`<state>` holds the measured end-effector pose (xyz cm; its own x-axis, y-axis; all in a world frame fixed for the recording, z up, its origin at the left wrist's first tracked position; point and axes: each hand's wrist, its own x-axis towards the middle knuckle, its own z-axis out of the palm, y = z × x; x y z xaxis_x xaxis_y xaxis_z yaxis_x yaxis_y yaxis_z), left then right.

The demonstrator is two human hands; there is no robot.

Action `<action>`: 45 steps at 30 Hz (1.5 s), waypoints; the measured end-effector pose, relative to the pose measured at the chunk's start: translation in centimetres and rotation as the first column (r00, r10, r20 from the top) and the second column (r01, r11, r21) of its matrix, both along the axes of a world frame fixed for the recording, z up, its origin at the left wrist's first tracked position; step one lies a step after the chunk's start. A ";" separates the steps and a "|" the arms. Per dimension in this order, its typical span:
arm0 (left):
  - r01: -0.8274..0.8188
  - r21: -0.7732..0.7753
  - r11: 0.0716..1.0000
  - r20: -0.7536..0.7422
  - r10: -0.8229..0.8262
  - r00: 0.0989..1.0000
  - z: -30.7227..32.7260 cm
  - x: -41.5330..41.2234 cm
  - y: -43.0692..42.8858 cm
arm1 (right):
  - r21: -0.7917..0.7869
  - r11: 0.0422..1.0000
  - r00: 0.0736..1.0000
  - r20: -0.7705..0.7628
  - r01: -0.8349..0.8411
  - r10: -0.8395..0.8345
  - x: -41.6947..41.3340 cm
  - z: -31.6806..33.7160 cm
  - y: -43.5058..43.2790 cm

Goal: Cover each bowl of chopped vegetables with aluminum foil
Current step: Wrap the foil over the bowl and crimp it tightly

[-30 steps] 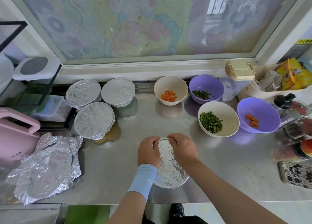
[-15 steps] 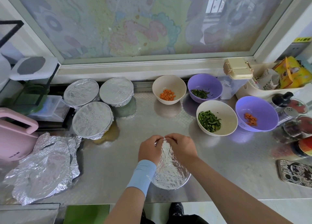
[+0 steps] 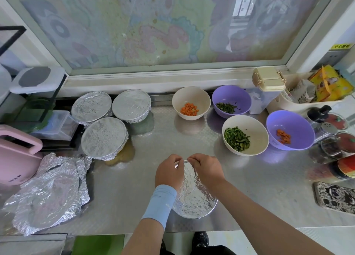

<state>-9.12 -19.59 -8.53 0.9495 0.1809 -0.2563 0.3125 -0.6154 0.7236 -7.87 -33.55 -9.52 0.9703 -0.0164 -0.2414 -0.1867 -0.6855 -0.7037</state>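
A foil-covered bowl [image 3: 194,199] stands near the front edge of the steel counter. My left hand [image 3: 168,171] and my right hand [image 3: 206,168] both pinch the foil at the bowl's far rim, fingers curled over the edge. Three foil-covered bowls [image 3: 104,137] stand at the back left. Uncovered at the back right are a cream bowl of carrot [image 3: 191,103], a purple bowl of green pieces [image 3: 231,101], a cream bowl of green pieces [image 3: 245,134] and a purple bowl of carrot [image 3: 290,130].
Loose crumpled foil sheets [image 3: 48,191] lie at the front left beside a pink appliance [image 3: 17,156]. A phone [image 3: 335,200], jars and bottles [image 3: 342,149] crowd the right edge. A lidded container [image 3: 267,89] and a cream tray [image 3: 311,99] stand behind the bowls.
Both hands have drawn closer together along the far rim of the near bowl, pressing the foil down there. The other bowls have not moved.
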 end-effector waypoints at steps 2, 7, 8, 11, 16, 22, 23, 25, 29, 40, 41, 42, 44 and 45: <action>0.045 -0.086 0.995 0.002 -0.045 0.999 0.1 0.3 0.1 | 0.018 0.999 0.999 -0.015 -0.041 0.041 0.1 0.4 0.0; -0.071 -0.076 0.995 -0.007 0.070 0.998 -0.5 -0.5 0.5 | -0.047 0.999 1.000 -0.009 -0.009 0.008 0.0 0.9 -0.3; -0.079 -0.078 0.994 -0.007 0.079 0.997 -0.7 -0.9 0.5 | -0.040 0.999 1.000 -0.016 -0.009 0.009 0.0 0.9 -0.4; -0.097 -0.103 0.990 -0.003 0.097 0.995 -0.9 -1.4 0.4 | 0.036 0.999 0.999 -0.037 0.011 -0.010 -0.1 0.8 -0.3; 0.004 -0.061 0.998 0.027 -0.003 1.000 -0.4 -1.0 0.4 | 0.018 1.000 0.999 -0.030 0.020 -0.019 0.4 0.7 -0.2; -0.127 -0.033 0.991 0.061 0.128 0.990 -1.0 -2.3 0.3 | -0.391 0.914 0.909 0.333 -0.107 0.249 -1.3 -1.3 0.9; -0.162 -0.032 0.986 0.069 0.163 0.984 -0.9 -2.5 0.2 | -0.419 0.902 0.888 0.368 -0.106 0.276 -1.9 -1.7 1.2; -0.187 -0.021 0.982 0.063 0.188 0.980 -0.6 -2.4 0.2 | -0.419 0.899 0.866 0.394 -0.129 0.307 -2.6 -2.0 1.6; -0.030 -0.023 0.999 0.066 0.031 0.997 0.0 -0.7 0.4 | -0.310 0.946 0.888 0.402 -0.098 0.223 -3.0 -2.5 1.8; -0.162 -0.081 0.983 0.030 0.165 0.986 -0.7 -1.5 -0.4 | -0.295 0.945 0.902 0.354 -0.142 0.246 -1.9 -1.5 1.4; -0.174 -0.061 0.983 0.023 0.176 0.984 -0.6 -1.5 -0.4 | -0.299 0.943 0.907 0.341 -0.146 0.249 -1.8 -1.4 1.3; -0.172 -0.023 0.985 0.010 0.173 0.985 -0.5 -1.4 -0.4 | -0.296 0.943 0.907 0.338 -0.151 0.251 -1.8 -1.5 1.2; -0.134 0.050 0.990 0.002 0.134 0.991 -0.4 -1.0 -0.2 | -0.299 0.941 0.902 0.343 -0.161 0.263 -2.0 -1.8 1.2; -0.107 0.038 0.994 0.013 0.107 0.994 -0.4 -0.9 -0.1 | -0.305 0.939 0.903 0.340 -0.159 0.263 -2.1 -1.8 1.3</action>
